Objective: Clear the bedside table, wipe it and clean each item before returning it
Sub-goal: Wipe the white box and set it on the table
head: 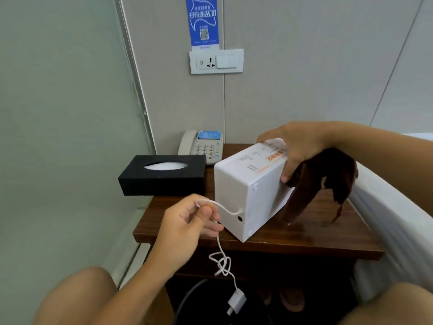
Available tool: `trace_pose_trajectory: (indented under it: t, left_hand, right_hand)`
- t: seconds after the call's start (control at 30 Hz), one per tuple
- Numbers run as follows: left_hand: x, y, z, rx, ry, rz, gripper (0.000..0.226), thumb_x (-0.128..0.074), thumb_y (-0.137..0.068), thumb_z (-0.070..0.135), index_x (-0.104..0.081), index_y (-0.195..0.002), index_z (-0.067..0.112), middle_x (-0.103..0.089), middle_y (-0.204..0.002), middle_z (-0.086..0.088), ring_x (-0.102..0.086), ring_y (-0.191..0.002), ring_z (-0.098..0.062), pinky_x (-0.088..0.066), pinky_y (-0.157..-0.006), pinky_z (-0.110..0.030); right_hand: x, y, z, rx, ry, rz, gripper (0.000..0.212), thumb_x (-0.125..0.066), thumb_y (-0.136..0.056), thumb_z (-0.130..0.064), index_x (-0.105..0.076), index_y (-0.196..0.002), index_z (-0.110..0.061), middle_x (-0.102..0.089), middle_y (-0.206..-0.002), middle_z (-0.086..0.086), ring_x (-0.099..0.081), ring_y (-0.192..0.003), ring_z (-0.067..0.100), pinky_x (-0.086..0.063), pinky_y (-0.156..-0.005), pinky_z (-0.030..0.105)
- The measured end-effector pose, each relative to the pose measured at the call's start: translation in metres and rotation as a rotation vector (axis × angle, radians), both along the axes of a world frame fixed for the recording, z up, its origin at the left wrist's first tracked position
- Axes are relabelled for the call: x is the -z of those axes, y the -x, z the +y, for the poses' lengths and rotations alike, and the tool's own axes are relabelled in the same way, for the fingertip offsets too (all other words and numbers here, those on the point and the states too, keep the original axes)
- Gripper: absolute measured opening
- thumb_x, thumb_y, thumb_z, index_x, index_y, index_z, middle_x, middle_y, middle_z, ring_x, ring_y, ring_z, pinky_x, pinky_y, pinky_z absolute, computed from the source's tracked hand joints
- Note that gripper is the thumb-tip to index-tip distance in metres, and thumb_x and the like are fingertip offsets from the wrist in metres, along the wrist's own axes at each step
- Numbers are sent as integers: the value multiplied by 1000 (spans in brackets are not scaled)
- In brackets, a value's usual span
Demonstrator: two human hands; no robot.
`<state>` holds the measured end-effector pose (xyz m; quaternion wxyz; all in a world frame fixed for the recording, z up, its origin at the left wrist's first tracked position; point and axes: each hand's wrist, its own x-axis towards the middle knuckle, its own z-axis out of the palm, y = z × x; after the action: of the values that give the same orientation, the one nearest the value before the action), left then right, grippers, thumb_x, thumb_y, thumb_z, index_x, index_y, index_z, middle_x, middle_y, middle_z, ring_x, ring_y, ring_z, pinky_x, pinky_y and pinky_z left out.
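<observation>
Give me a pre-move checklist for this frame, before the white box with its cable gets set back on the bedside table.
1. Right hand grips white box: ok.
2. Brown cloth kept in the right hand, against the box: ok.
3. Left hand pinches white cable: ok.
4. Plug under control: not ok, dangling below the bedside table.
5. Landing spot free of tissue box and telephone: ok.
6. Table wiped: cannot tell.

Label (269,156) print on box too blurred to read, phone (202,146) partly hidden behind tissue box (161,177), slippers (290,299) dim under table (304,238).
</observation>
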<state>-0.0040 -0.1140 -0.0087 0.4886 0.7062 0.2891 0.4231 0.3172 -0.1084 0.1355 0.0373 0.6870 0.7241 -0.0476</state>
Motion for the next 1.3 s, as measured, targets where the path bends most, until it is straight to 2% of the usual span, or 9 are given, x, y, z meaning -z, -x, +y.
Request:
trace_pose_trajectory:
  t: [0.17, 0.3, 0.57, 0.67, 0.8, 0.93, 1.07, 1.2, 1.3]
  left_hand:
    - [-62, -20, 30, 30, -115, 13, 19, -57, -103, 9, -74, -100, 16, -69, -78, -10, -78, -73, -29, -65, -65, -39]
    - [-100, -51, 64, 91, -225, 198, 21, -58, -104, 8, -76, -97, 18, -71, -83, -13, -77, -68, -24, -65, -64, -40]
    - [-168, -120, 117, 229, -317, 515, 3, -63, -102, 11, -65, -101, 12, -73, -72, -15, -62, -45, -19, -49, -43, -27]
    - [-178, -142, 135, 205, -239, 497, 9, -66, -99, 13, -67, -106, 7, -69, -69, -7, -44, -50, -10, -33, -43, -21]
    - [-185, -153, 156, 287, 1, 459, 25, -60, -100, 1, -63, -119, 16, -62, -83, -9, -63, -76, -21, -58, -66, -36]
    - [-184, -153, 166, 345, -84, 457, 38, -55, -98, -7, -58, -125, 19, -59, -86, -15, -58, -59, -17, -54, -52, -32]
    - [-151, -158, 168, 360, -132, 241, 29, -51, -103, -4, -65, -114, 20, -64, -107, -10, -42, -55, -8, -37, -49, -22]
    - [-103, -167, 163, 223, -337, 202, 31, -70, -97, 15, -65, -119, 36, -64, -116, 4, -55, -74, -8, -45, -74, -21]
    - [-87, -174, 158, 207, -453, 365, 64, -87, -80, 38, -55, -135, 47, -47, -134, 16, -50, -110, -10, -46, -98, -31]
  right_hand:
    - [3, -2, -1, 194, -58, -25, 104, -94, -49, -66, -52, -140, -36, -63, -130, -6, -56, -105, 19, -44, -87, 32]
    - [5, -16, -1, 397, -80, 13, 115, -91, -55, -67, -48, -150, -20, -51, -152, 2, -51, -134, 28, -42, -109, 37]
    - [11, -35, 18, 611, -109, -1, 103, -84, -47, -82, -64, -124, -16, -66, -111, 2, -59, -97, 26, -54, -87, 36]
    - [10, -38, 21, 658, -125, 28, 101, -85, -47, -81, -62, -120, -14, -63, -100, 1, -59, -93, 26, -53, -81, 35]
    - [11, -32, 26, 680, -121, 4, 92, -85, -47, -81, -56, -107, -18, -53, -83, -3, -60, -89, 25, -55, -82, 36]
    - [11, -27, 26, 690, -118, -8, 87, -85, -51, -79, -50, -101, -18, -51, -82, -4, -58, -89, 24, -53, -80, 34]
    - [13, -20, 19, 712, -182, -8, 85, -89, -51, -74, -51, -103, -19, -57, -92, -2, -54, -88, 24, -51, -77, 34]
    - [28, -6, 7, 730, -352, 9, 92, -92, -59, -60, -43, -122, -15, -39, -109, 8, -47, -85, 25, -49, -72, 38]
    - [35, -9, -4, 640, -487, 101, 87, -92, -66, -47, -43, -132, -17, -44, -117, 11, -59, -88, 32, -56, -74, 41]
